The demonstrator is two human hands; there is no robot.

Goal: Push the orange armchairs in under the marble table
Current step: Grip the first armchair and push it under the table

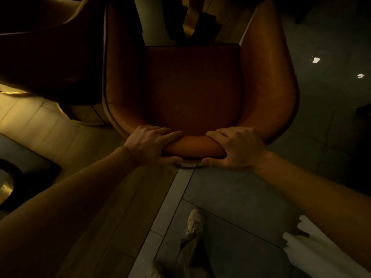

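Observation:
An orange leather armchair [192, 87] fills the middle of the head view, seen from above and behind, its seat cushion facing away from me. My left hand [150, 145] grips the top of its backrest left of centre. My right hand [236, 147] grips the same rim right of centre, thumbs behind, fingers over the front. A second orange armchair [50, 57] stands dark at the upper left, close beside the first. Beyond the seat, a gold table base [189, 27] shows in shadow; the marble top is not clearly visible.
The floor changes from pale wood planks [50, 125] on the left to grey tiles [251, 193] on the right. My shoe [194, 221] stands behind the chair. A dark rounded object with a gold rim [8, 185] lies at the left edge.

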